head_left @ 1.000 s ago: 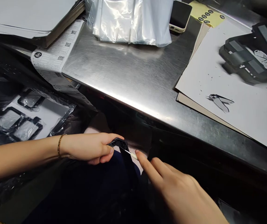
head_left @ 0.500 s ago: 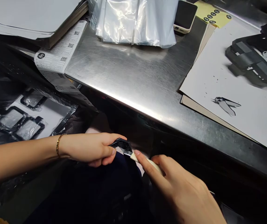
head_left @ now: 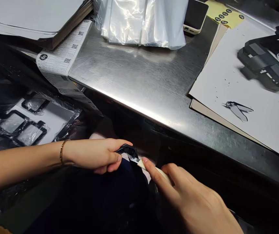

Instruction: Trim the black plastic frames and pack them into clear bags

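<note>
My left hand (head_left: pixel 93 156) grips a small black plastic frame (head_left: pixel 126 151) by one corner; the rest of the frame is hidden in the dark below it. My right hand (head_left: pixel 193 198) pinches a cream-handled craft knife (head_left: pixel 152 170) between its fingers. The knife's thin metal blade (head_left: pixel 134 159) touches the frame's corner, close to my left fingertips. A gold bracelet (head_left: pixel 62 151) circles my left wrist. Dark clothing (head_left: pixel 93 201) fills the area beneath both hands.
A steel table edge (head_left: pixel 168 125) runs just beyond my hands. On the table are a clear plastic bag stack (head_left: pixel 141 22), a phone (head_left: pixel 195 16), and white paper (head_left: pixel 227 81) bearing a black part (head_left: pixel 263 58) and a small metal tool (head_left: pixel 237 109). Bagged black frames (head_left: pixel 19 123) lie at left.
The knife has swung so that its cream handle now shows in my right fingers, with the blade on the frame's corner. The black frame has turned slightly in my left hand.
</note>
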Demonstrator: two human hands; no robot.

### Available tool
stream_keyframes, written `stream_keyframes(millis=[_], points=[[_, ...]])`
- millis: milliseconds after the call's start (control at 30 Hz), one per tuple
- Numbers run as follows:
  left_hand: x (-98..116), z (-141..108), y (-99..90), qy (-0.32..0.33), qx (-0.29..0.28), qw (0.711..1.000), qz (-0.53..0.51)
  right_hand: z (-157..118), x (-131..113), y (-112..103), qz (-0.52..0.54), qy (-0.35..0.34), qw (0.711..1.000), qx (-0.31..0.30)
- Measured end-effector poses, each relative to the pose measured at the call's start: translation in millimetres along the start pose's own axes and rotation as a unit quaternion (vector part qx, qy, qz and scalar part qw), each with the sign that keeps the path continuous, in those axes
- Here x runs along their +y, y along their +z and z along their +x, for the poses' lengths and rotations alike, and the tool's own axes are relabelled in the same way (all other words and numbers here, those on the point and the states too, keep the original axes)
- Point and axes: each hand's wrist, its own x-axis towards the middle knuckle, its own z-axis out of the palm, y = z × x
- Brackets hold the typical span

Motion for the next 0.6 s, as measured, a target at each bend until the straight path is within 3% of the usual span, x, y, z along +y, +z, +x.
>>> stream_keyframes(millis=[133, 267, 333, 400, 500, 600], points=[[-2.3, 0.4, 0.1, 0.003, 0.004, 1.000, 0.001, -3.7, 5.0, -3.3, 0.022, 0.003, 0.999, -0.034], [-2.9, -2.9, -2.2, 0.009, 0.000, 1.000, 0.008, -10.9, 19.7, -7.6, 0.176, 0.010, 0.984, -0.037], [-3.4, -3.3, -3.9, 0.016, -0.006, 1.000, -0.004, -13.0, 31.5, -8.5, 0.191, 0.060, 0.979, 0.029], [-4.7, -2.3, -5.4, 0.027, -0.013, 0.999, -0.016, -12.0, 48.6, -5.4, 0.102, 0.142, 0.976, 0.128], [-8.7, -0.8, -7.2, 0.033, -0.006, 0.999, -0.039, -5.2, 86.3, 9.4, -0.057, 0.243, 0.930, 0.268], [-12.5, -2.2, -8.0, 0.035, 0.019, 0.995, -0.090, 4.2, 124.9, 27.5, -0.084, 0.272, 0.899, 0.331]])
